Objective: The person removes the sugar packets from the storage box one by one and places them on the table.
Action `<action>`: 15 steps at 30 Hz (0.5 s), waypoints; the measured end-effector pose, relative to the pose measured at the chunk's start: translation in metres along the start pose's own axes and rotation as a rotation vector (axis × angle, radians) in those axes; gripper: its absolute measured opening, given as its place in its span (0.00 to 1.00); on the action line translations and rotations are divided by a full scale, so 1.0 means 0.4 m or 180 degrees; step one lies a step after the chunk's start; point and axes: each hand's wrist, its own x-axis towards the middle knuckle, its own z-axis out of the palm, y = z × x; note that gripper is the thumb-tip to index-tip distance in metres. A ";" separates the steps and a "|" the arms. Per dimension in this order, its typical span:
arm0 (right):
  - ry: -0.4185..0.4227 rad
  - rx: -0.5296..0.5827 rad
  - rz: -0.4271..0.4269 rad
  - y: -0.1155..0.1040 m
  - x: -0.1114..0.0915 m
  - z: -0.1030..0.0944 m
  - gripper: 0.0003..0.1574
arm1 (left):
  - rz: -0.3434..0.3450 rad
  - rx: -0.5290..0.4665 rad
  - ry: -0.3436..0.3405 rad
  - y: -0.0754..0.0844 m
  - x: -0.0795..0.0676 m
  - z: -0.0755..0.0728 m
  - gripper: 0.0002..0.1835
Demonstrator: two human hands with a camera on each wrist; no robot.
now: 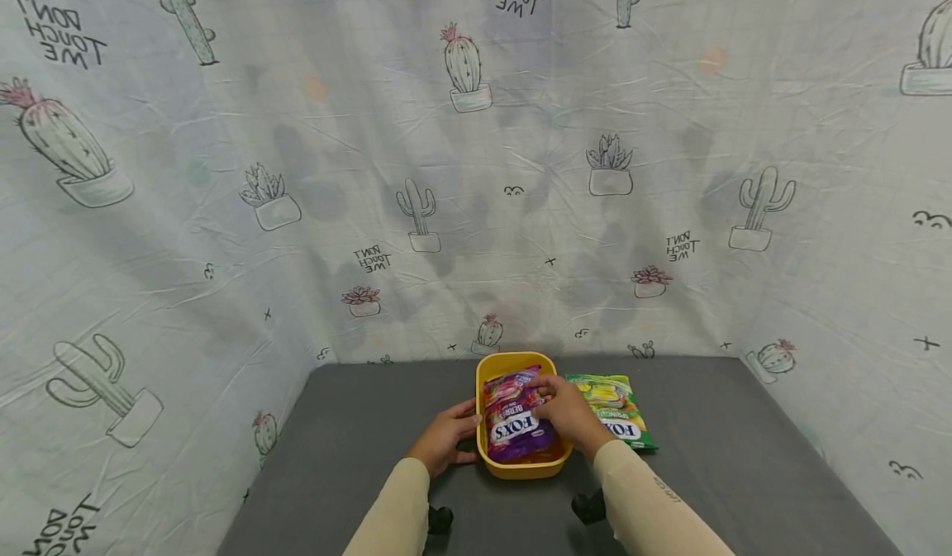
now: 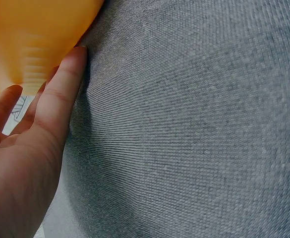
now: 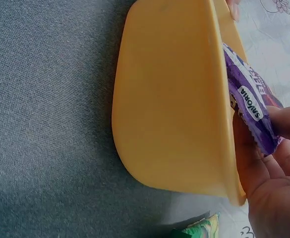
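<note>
A yellow plastic tub (image 1: pixel 523 472) stands on the grey table, with a purple Fox's Berries candy bag (image 1: pixel 513 411) lying inside it, tilted. My right hand (image 1: pixel 571 414) reaches over the tub's right rim; in the right wrist view its thumb and fingers pinch the edge of the purple bag (image 3: pixel 249 96). My left hand (image 1: pixel 445 436) is at the tub's left side, its extended fingers touching the outer wall, as the left wrist view shows close to the tub's base (image 2: pixel 40 39). Something orange-red (image 1: pixel 546 455) shows beneath the bag.
A green and yellow Fox's Spring candy bag (image 1: pixel 611 395) lies on the table just right of the tub, partly hidden by my right hand. White cloth (image 1: pixel 550 308) printed with cacti hangs behind the table (image 1: pixel 372 424) and on both sides.
</note>
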 end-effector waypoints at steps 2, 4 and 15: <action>0.0035 0.0059 0.0018 -0.001 0.000 -0.006 0.27 | 0.0011 0.0003 -0.0001 0.000 0.001 0.001 0.35; 0.0073 0.0143 0.0032 -0.001 0.001 -0.013 0.27 | 0.0015 0.0011 0.0003 0.000 0.002 0.003 0.35; 0.0358 0.0283 0.0028 0.003 0.012 -0.058 0.26 | 0.0002 0.0006 0.0039 0.000 0.001 0.007 0.36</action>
